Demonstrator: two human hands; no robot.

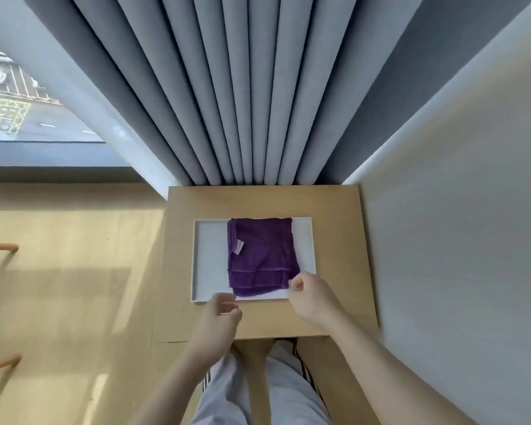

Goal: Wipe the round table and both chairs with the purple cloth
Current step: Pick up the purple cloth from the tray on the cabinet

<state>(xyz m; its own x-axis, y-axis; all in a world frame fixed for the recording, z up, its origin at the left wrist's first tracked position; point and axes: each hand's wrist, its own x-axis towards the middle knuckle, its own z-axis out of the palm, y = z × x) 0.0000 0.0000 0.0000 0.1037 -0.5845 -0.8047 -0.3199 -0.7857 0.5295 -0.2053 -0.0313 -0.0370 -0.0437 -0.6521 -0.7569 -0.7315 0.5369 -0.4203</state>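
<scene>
Landmark: white tray [210, 259], lying flat on a small square wooden tabletop [334, 240].
Wooden rails [0, 247]: two, well left of the tray at the frame's edge, over the wood floor [74, 286].
Window [22, 96]: up and left of the tray, a street visible through it.
Left hand [219, 317]: at the tray's near left corner, above its rim; fingers loosely curled, thumb apart from them, holding nothing.
Purple cloth [261, 256]: folded, lying in the tray right of its middle, a small white label on its left edge; its far edge reaches the tray's far rim.
Curtain [242, 102]: grey folds hanging behind the tabletop, beyond the tray.
Right hand [310, 291]: at the tray's near right corner, fingers curled in tight beside the cloth's near right corner; whether they pinch it I cannot tell.
Wall [457, 240]: pale, right of the tray and tabletop.
</scene>
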